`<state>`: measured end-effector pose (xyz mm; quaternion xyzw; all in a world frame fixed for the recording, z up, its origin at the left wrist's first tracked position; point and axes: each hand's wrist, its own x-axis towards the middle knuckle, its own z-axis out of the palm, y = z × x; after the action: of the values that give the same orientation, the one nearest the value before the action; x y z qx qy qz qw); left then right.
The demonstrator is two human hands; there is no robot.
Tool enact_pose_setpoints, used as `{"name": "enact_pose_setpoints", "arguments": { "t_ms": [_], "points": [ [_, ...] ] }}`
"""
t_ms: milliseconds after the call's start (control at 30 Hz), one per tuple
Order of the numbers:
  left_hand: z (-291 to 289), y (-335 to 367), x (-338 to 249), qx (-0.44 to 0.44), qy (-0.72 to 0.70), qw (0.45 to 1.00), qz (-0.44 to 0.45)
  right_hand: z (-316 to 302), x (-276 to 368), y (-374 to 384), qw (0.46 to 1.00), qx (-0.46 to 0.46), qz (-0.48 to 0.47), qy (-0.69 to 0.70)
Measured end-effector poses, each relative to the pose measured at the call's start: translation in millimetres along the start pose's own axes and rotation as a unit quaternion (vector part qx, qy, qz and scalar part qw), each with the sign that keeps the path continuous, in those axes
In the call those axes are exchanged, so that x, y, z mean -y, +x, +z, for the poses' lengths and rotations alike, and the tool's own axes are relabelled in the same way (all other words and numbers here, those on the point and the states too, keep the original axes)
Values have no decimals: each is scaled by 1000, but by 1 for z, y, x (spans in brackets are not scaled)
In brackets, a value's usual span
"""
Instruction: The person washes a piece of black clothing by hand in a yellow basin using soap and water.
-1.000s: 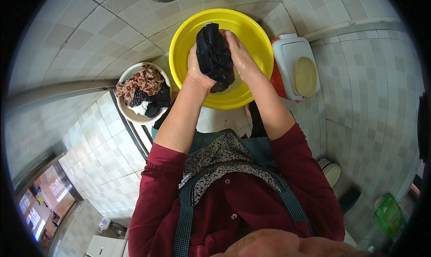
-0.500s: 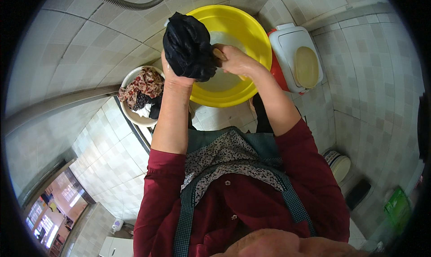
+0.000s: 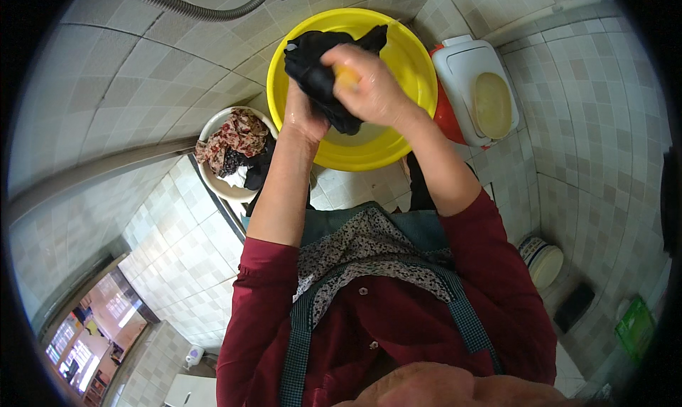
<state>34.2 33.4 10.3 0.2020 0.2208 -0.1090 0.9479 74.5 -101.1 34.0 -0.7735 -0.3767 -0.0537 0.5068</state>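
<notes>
A wet-looking black garment (image 3: 310, 62) is bunched over the large yellow basin (image 3: 422, 73). My left hand (image 3: 304, 116) holds it from below, with most of the fingers hidden behind the cloth. Over the garment's right side, my right hand (image 3: 373, 91) is closed round a small yellow bar (image 3: 347, 78) that looks like soap. Motion smears both the bar and the fingertips. A narrow end of the black cloth sticks out toward the upper right. Cloudy water shows low in the basin.
Left of the basin stands a white tub (image 3: 206, 126) with patterned, white and dark clothes (image 3: 241, 132). On the right, a white lidded bin (image 3: 462, 59) carries a translucent yellowish oval dish (image 3: 491, 105). A grey hose (image 3: 206, 11) hangs on the tiled wall.
The black garment has come down and right, spreading from a bunch into a longer shape. My right hand has moved from beside it to over it, with the yellow bar.
</notes>
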Motion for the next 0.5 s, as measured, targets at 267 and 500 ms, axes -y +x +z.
{"name": "enact_pose_setpoints", "arguments": {
  "t_ms": [267, 500],
  "points": [
    [-5, 2, 7, 47, -36, 997, 40, 24, 70, -8, 988, 23, -24, -148],
    [17, -12, 18, -4, -56, 998, 16, 29, 21, 10, 979, 24, 10, -201]
  ]
}}
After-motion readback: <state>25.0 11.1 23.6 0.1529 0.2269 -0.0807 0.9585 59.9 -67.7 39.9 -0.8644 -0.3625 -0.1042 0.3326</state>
